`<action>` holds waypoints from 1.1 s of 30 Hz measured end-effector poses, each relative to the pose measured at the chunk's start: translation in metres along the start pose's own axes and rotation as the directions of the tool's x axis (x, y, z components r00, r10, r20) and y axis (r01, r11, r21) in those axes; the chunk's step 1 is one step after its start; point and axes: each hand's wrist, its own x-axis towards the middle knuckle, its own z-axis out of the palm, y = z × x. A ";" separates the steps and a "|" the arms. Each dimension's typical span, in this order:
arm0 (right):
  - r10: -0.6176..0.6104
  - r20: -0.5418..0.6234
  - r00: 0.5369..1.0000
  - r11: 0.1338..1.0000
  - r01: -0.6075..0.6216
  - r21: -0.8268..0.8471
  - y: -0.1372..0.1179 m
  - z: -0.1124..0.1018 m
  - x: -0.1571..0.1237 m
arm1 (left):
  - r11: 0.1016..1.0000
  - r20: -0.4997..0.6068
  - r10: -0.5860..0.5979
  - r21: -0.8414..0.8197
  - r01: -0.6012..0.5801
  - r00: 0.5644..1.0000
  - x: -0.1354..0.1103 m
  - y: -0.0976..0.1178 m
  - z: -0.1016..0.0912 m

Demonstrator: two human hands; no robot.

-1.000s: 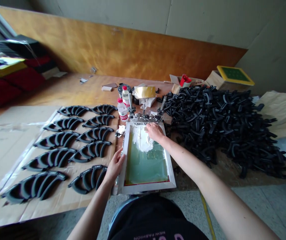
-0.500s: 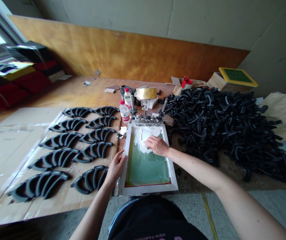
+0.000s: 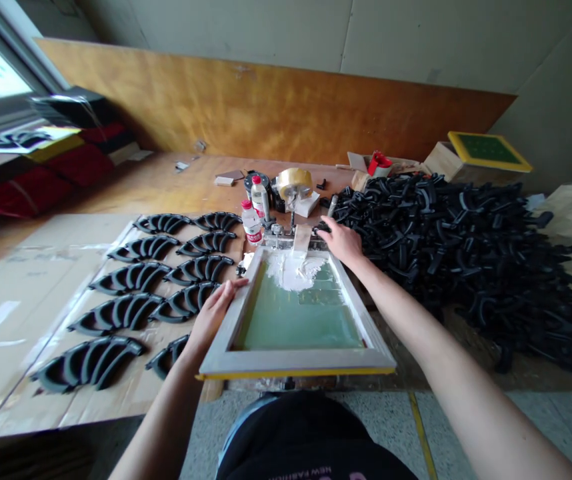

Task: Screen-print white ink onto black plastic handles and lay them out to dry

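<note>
A screen-printing frame with a green mesh is tilted up, its near edge raised off the base. My left hand grips the left rail, thumb lying on top. White ink lies smeared across the far end of the mesh. A flat, pale scraper leans there against the hinge clamp. My right hand is beyond the frame's far right corner, fingers apart and nothing visible in them, close to the edge of a heap of black curved plastic parts.
On the left, cardboard carries rows of black curved parts. Two red-capped bottles and a roll of tape stand behind the frame. A yellow-edged green screen rests on a box at the back right.
The frame's near edge has risen, lifted by my left hand. My right hand has let go of the scraper at the far end and moved away to the right.
</note>
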 end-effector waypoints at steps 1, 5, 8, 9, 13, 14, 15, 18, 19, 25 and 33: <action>0.078 -0.013 0.997 0.997 -0.077 0.017 0.015 0.000 -0.006 | 0.998 -0.020 0.032 -0.054 -0.033 0.999 0.005 0.010 0.001; 0.158 0.130 0.979 0.972 -0.177 0.155 0.046 0.028 -0.050 | 0.928 -0.110 0.161 -0.321 -0.188 0.981 0.034 0.046 0.017; -0.147 0.186 0.971 0.951 0.087 0.298 0.032 0.063 -0.085 | 0.901 -0.174 0.135 -0.389 -0.194 0.975 0.045 0.053 0.032; -0.240 0.180 0.954 0.933 0.176 0.315 0.025 0.073 -0.093 | 0.897 -0.212 0.120 -0.394 -0.198 0.970 0.043 0.049 0.036; -0.376 0.196 0.906 0.898 0.304 0.319 0.003 0.082 -0.104 | 0.942 -0.142 -0.022 -0.335 -0.027 0.990 0.004 0.001 0.057; -0.379 0.190 0.906 0.894 0.305 0.329 -0.002 0.078 -0.105 | 0.951 -0.052 -0.093 -0.302 0.073 0.994 -0.011 -0.014 0.063; -0.387 0.172 0.906 0.886 0.314 0.342 -0.009 0.074 -0.107 | 0.947 0.032 -0.167 -0.272 0.169 0.985 -0.027 -0.028 0.071; -0.484 0.080 0.871 0.822 0.422 0.383 -0.046 0.060 -0.127 | 0.895 0.116 -0.304 -0.305 0.325 0.946 -0.067 -0.056 0.092; -0.545 0.059 0.836 0.780 0.480 0.401 -0.064 0.056 -0.139 | 0.877 0.076 -0.323 -0.350 0.329 0.943 -0.075 -0.061 0.095; -0.659 0.094 0.746 0.627 0.475 0.617 -0.172 0.070 -0.217 | 0.898 -0.309 -0.371 -0.359 0.254 0.876 -0.100 -0.102 0.021; -0.393 0.431 0.813 0.777 0.043 0.628 -0.267 0.174 -0.244 | 0.769 -0.389 -0.508 0.197 0.608 0.768 -0.097 -0.207 -0.142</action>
